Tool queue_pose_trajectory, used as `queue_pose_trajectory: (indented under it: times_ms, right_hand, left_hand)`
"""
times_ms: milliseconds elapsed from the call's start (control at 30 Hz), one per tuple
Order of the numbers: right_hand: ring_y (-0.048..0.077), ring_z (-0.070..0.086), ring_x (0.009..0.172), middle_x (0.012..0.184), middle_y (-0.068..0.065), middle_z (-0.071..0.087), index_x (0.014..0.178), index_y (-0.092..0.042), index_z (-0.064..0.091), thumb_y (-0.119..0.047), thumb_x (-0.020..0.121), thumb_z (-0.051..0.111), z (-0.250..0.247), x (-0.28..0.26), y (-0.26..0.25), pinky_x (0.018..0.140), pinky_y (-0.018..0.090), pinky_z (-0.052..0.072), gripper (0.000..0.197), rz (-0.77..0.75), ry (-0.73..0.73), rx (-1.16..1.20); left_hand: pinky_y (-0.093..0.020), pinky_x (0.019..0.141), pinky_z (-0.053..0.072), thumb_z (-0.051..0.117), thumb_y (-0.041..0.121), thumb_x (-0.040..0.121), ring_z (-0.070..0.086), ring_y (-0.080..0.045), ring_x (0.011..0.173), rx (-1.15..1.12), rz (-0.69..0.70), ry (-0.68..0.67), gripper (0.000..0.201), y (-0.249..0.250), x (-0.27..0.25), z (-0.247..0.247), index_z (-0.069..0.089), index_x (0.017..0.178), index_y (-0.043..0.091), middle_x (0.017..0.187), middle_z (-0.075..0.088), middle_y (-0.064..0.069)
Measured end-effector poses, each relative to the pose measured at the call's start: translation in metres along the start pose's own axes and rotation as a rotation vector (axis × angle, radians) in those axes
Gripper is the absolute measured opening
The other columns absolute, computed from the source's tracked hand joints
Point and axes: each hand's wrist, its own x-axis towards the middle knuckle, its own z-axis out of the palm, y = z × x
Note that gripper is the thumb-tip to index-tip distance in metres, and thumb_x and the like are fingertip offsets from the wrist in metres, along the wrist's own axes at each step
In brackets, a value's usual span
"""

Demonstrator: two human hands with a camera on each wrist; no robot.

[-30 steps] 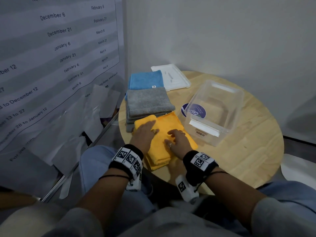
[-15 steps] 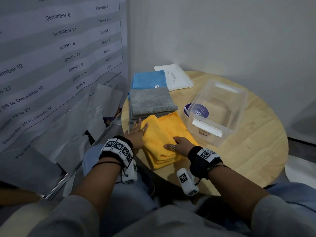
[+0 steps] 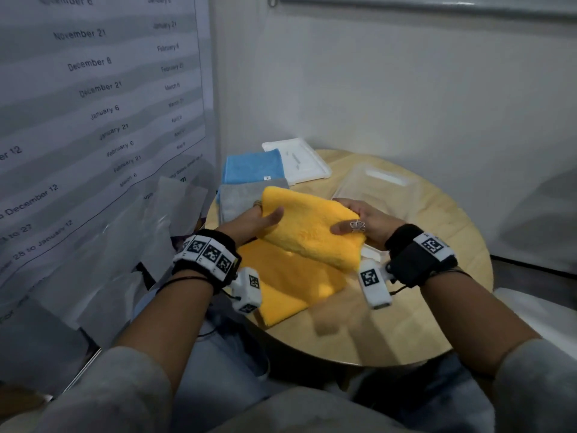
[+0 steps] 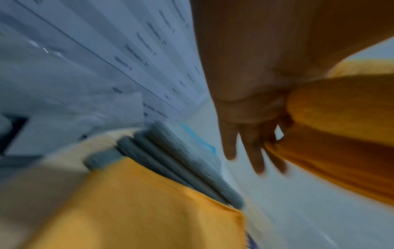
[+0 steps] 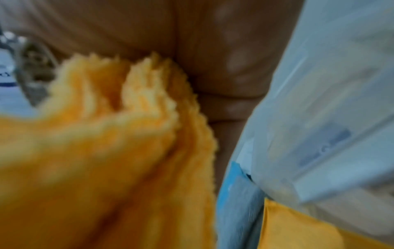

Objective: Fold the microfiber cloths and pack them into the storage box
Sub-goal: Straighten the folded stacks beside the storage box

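Observation:
A folded yellow microfiber cloth is held up above the round wooden table. My left hand grips its left end with the thumb on top, and my right hand grips its right end. In the left wrist view the yellow cloth lies against my palm; in the right wrist view its fuzzy edges fill the picture. Another folded yellow cloth lies on the table below. Behind it sit folded grey cloths and a blue cloth. The clear storage box stands open just behind my right hand.
The box's white lid lies at the back of the table beside the blue cloth. A wall poster with dates hangs close on the left. My knees are under the table's near edge.
Both hands were pressing the yellow cloths flat on the table; now they have lifted the top folded yellow cloth into the air, toward the box. The lower yellow cloth stays on the table.

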Motion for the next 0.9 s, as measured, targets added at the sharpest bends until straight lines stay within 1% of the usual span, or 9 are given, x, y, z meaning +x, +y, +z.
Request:
queue_pose_trajectory:
  times_ms: [133,233,333,433,500,600,733,800,900]
  right_hand:
    - [0.019,0.070,0.086,0.098,0.002,0.071,0.108,-0.017,0.060,-0.037,0.039,0.092,-0.036,-0.022,-0.013,0.067,0.029,0.057,0.079,-0.026,0.076,0.131]
    - [0.017,0.067,0.076,0.095,0.003,0.066,0.095,-0.018,0.058,-0.044,0.039,0.091,-0.068,-0.030,-0.013,0.059,0.026,0.054,0.070,0.010,0.262,0.130]
    - [0.030,0.059,0.096,0.123,0.015,0.048,0.103,-0.023,0.047,-0.020,0.073,0.077,-0.094,-0.022,0.006,0.065,0.033,0.052,0.043,0.126,0.519,0.085]
    - [0.033,0.051,0.109,0.133,0.020,0.041,0.124,-0.023,0.037,-0.016,0.089,0.063,-0.106,-0.008,0.039,0.074,0.035,0.042,0.044,0.205,0.601,-0.242]
    - [0.033,0.054,0.104,0.123,0.021,0.049,0.126,-0.022,0.036,-0.015,0.092,0.057,-0.110,-0.001,0.054,0.073,0.033,0.040,0.041,0.258,0.587,-0.399]
    - [0.026,0.052,0.071,0.083,0.011,0.051,0.124,-0.021,0.036,-0.014,0.091,0.054,-0.127,0.003,0.061,0.058,0.029,0.040,0.038,0.313,0.572,-0.585]
    - [0.023,0.046,0.075,0.069,0.002,0.043,0.124,-0.014,0.039,-0.017,0.092,0.055,-0.152,-0.008,0.063,0.062,0.027,0.034,0.036,0.429,0.427,-0.886]
    - [0.025,0.050,0.080,0.078,0.005,0.050,0.122,-0.015,0.042,-0.017,0.091,0.057,-0.163,-0.017,0.062,0.069,0.027,0.036,0.034,0.475,0.347,-0.938]
    - [0.029,0.056,0.089,0.094,0.011,0.058,0.117,-0.019,0.044,-0.014,0.090,0.056,-0.181,-0.031,0.052,0.071,0.028,0.038,0.030,0.441,0.371,-0.981]
  left_hand:
    - [-0.043,0.096,0.048,0.073,0.067,0.057,0.059,-0.027,0.111,-0.291,0.068,-0.115,0.098,0.024,0.018,0.021,0.046,0.130,0.007,0.127,0.058,-0.013]
    - [-0.040,0.083,0.056,0.066,0.051,0.079,0.064,-0.031,0.102,-0.479,0.056,-0.053,0.066,0.057,0.044,0.034,0.051,0.125,0.006,0.121,0.062,-0.016]
    - [-0.034,0.062,0.057,0.050,0.048,0.091,0.063,-0.029,0.070,-0.109,0.084,0.117,0.049,0.080,0.084,0.052,0.051,0.104,0.001,0.095,0.060,-0.020]
    - [-0.044,0.081,0.052,0.050,0.045,0.093,0.062,-0.036,0.094,0.250,0.038,0.137,0.050,0.080,0.120,0.073,0.043,0.125,0.007,0.106,0.059,-0.022]
    - [-0.045,0.082,0.050,0.048,0.033,0.096,0.060,-0.037,0.097,0.364,0.067,0.103,0.055,0.073,0.133,0.086,0.025,0.143,0.013,0.100,0.059,-0.020]
    - [-0.039,0.063,0.040,0.039,0.015,0.098,0.055,-0.031,0.069,0.441,0.263,-0.010,0.047,0.064,0.144,0.103,0.025,0.143,0.019,0.068,0.051,-0.013]
    - [-0.032,0.068,0.038,0.031,0.014,0.100,0.044,-0.025,0.068,0.781,0.285,-0.236,0.039,0.071,0.151,0.126,0.045,0.137,0.013,0.111,0.042,-0.014]
    - [-0.035,0.079,0.043,0.031,0.019,0.101,0.053,-0.031,0.087,0.892,0.301,-0.313,0.041,0.083,0.143,0.136,0.039,0.141,0.025,0.122,0.039,-0.013]
    - [-0.029,0.097,0.038,0.040,0.020,0.099,0.046,-0.027,0.123,0.745,0.362,-0.344,0.041,0.107,0.137,0.139,0.043,0.140,0.022,0.138,0.043,-0.012]
